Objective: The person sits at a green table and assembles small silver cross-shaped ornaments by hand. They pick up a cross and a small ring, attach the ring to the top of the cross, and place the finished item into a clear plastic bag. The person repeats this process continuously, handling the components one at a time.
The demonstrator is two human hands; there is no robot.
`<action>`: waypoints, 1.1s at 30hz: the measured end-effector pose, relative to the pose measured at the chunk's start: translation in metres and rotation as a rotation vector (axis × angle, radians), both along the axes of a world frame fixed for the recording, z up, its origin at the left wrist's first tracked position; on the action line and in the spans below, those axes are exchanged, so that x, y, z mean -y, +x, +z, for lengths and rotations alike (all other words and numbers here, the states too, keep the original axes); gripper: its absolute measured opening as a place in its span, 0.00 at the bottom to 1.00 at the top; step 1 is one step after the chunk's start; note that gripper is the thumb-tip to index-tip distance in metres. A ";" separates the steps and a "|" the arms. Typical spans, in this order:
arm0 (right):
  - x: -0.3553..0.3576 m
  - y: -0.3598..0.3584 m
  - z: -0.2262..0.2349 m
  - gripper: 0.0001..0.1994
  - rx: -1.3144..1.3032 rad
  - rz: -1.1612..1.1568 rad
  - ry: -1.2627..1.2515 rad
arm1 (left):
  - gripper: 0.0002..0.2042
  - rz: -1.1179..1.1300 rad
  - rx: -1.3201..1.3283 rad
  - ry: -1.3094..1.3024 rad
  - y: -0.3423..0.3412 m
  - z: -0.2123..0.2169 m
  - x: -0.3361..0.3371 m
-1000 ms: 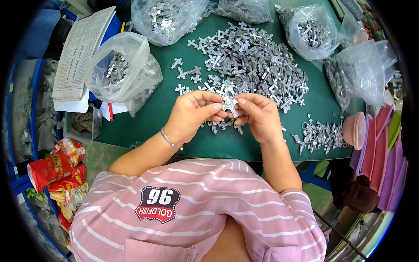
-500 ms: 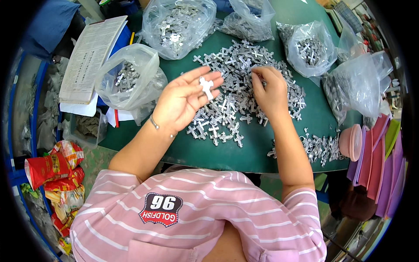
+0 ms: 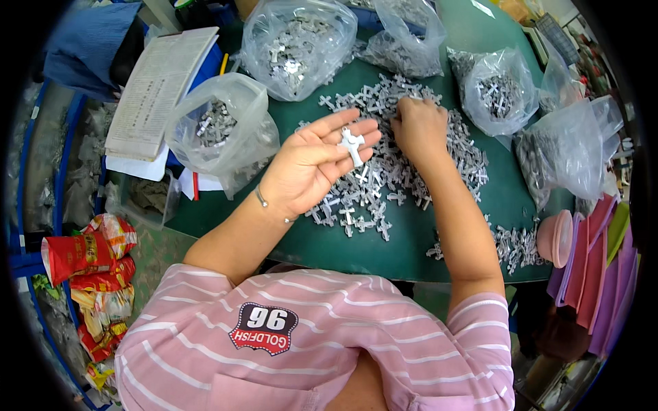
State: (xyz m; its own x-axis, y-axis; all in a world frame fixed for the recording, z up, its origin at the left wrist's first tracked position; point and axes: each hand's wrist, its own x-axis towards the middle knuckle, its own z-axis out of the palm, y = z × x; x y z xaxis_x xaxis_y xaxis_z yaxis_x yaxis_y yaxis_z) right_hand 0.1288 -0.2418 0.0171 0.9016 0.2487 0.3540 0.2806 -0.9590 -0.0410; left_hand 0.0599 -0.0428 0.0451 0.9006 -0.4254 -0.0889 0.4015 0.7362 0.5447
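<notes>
My left hand [image 3: 312,164] is palm up above the green table [image 3: 384,250], fingers spread, with a small silver cross-shaped metal piece [image 3: 352,144] lying on its fingertips. My right hand [image 3: 419,127] is palm down with curled fingers on the far part of a pile of like cross pieces [image 3: 384,181] spread over the table. What its fingers hold is hidden. A thin bracelet circles my left wrist.
Clear plastic bags of cross pieces stand around: one at the left [image 3: 219,130], one at the back [image 3: 296,42], several at the right [image 3: 495,92]. A paper pad [image 3: 161,89] lies at the left. A pink bowl [image 3: 555,238] and snack packets [image 3: 86,250] are near.
Both hands were together over the near pile a second ago. The left hand has since turned palm up with one cross piece on it, and the right hand has reached farther into the pile.
</notes>
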 end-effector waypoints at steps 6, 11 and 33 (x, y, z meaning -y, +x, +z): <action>0.005 -0.017 0.008 0.13 -0.258 0.031 1.013 | 0.20 0.406 0.020 0.012 0.074 -0.003 -0.017; 0.007 -0.044 0.024 0.10 -0.639 -0.025 1.629 | 0.16 0.665 0.123 0.342 0.087 -0.005 -0.013; 0.063 -0.087 0.011 0.05 0.033 -0.006 0.733 | 0.20 0.274 -0.333 -0.318 0.102 -0.011 -0.040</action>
